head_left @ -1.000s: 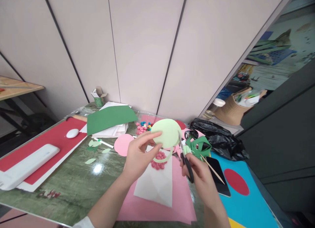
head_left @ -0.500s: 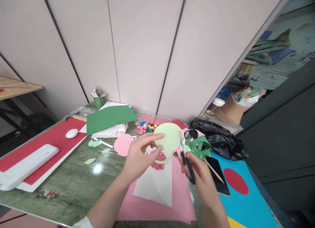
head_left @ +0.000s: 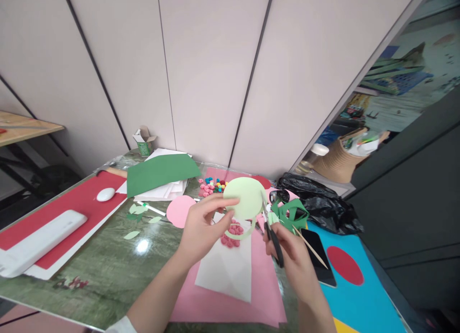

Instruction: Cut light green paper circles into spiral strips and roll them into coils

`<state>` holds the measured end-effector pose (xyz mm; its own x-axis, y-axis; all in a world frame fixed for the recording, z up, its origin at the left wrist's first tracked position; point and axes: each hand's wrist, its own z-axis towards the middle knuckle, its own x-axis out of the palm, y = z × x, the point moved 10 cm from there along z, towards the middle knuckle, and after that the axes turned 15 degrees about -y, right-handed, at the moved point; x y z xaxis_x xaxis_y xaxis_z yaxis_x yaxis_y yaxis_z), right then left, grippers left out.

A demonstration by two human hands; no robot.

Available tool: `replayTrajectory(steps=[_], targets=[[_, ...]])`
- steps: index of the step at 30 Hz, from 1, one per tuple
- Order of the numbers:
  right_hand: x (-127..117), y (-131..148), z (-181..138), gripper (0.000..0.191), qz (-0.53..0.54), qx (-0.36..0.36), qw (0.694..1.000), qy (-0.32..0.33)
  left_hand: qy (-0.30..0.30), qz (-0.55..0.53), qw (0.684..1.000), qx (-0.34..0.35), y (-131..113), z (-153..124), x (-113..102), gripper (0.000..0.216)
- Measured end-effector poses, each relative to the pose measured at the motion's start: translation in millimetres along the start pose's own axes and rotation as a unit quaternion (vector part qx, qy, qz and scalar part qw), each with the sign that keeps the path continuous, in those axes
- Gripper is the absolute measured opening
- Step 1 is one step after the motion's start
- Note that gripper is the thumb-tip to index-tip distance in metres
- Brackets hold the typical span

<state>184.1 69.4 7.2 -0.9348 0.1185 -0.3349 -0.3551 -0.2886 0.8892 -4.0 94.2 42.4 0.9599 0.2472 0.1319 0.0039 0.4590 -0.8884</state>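
Observation:
My left hand [head_left: 208, 223] pinches a light green paper circle [head_left: 246, 196] at its lower left edge, holding it above the table. In my right hand [head_left: 289, 244] is a pair of black-handled scissors [head_left: 273, 242], blades pointing up against the circle's right edge. A thin light green paper strip [head_left: 246, 235] curls below the circle. Behind it, a cluster of pink paper rolls [head_left: 229, 241] lies on a white sheet [head_left: 226, 273], which rests on a larger pink sheet [head_left: 266, 294].
At left are a red sheet [head_left: 93, 194], a white computer mouse [head_left: 105, 194] and a long white device [head_left: 50, 239]. Green paper [head_left: 161, 172] lies at the back. Right are green scraps [head_left: 290, 213], a phone [head_left: 319, 263], a black bag [head_left: 319, 203] and a blue sheet [head_left: 359, 294].
The paper circle has shifted slightly left and up, and the strip below it hangs a little lower and looser. The scissors have moved a touch to the left.

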Motion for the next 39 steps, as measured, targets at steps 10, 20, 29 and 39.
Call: replayTrajectory(steps=[10,20,29,39], targets=[[2.0,-5.0,-1.3,0.022,-0.011,0.012,1.0,0.003,-0.02,0.005,1.0,0.016,-5.2,1.6,-4.5,0.026],[4.1,0.1,-0.8,0.028,-0.015,0.011,1.0,0.01,-0.046,-0.003,0.999,-0.018,0.9,1.7,-5.8,0.028],[0.1,-1.8,0.1,0.024,-0.006,0.032,0.999,-0.005,0.003,0.011,1.0,-0.027,4.1,-1.5,2.7,0.028],[-0.2,-3.8,0.1,0.031,-0.01,0.012,1.0,-0.014,-0.001,0.02,1.0,-0.023,3.3,-0.6,0.4,0.029]])
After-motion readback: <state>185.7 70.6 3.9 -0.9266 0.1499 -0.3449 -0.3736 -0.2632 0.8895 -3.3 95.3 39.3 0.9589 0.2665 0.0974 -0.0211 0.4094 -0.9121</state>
